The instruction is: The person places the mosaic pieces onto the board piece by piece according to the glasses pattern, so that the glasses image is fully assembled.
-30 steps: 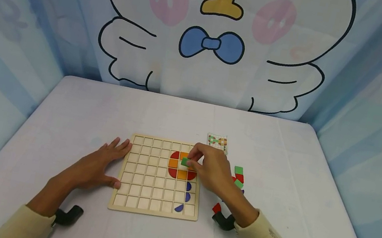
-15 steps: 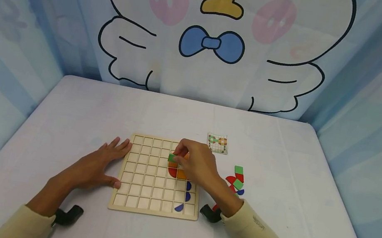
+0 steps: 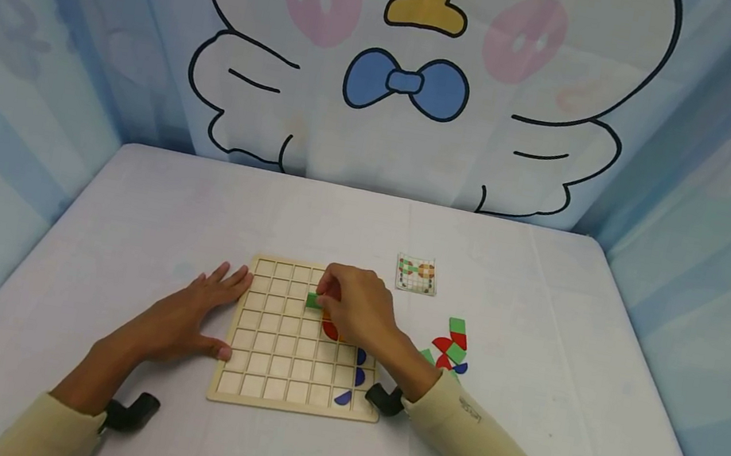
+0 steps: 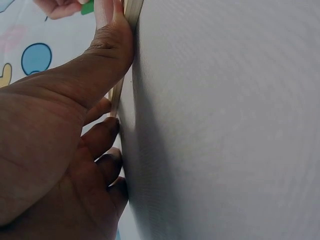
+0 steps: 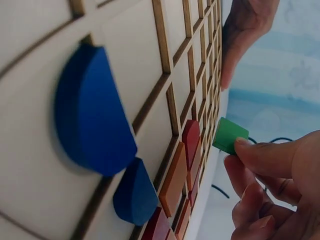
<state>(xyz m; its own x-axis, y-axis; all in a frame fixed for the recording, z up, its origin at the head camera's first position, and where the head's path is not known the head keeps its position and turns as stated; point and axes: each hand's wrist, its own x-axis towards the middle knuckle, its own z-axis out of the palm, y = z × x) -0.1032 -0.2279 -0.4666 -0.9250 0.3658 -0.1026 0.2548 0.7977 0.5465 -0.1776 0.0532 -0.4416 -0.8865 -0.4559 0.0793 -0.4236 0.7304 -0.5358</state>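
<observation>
My right hand (image 3: 361, 306) pinches a green square tile (image 3: 313, 301) between thumb and fingertips over the upper middle of the wooden grid board (image 3: 263, 405). In the right wrist view the green tile (image 5: 230, 135) is held clear of the board's surface. Red and orange tiles (image 5: 173, 176) lie in cells just beneath the hand, mostly hidden by it in the head view. Three blue half-round pieces (image 3: 343, 398) sit at the board's lower right. My left hand (image 3: 179, 318) rests at the board's left edge, fingers spread, thumb (image 4: 102, 42) touching the rim.
Loose green, red and blue pieces (image 3: 455, 352) lie on the white table right of the board. A small printed pattern card (image 3: 416, 275) is behind the board's right corner. Curtains with a cartoon figure stand behind and beside the table.
My right hand has moved left across the board with the green tile, from over the red and orange tiles to beside them. My left hand has stayed in place.
</observation>
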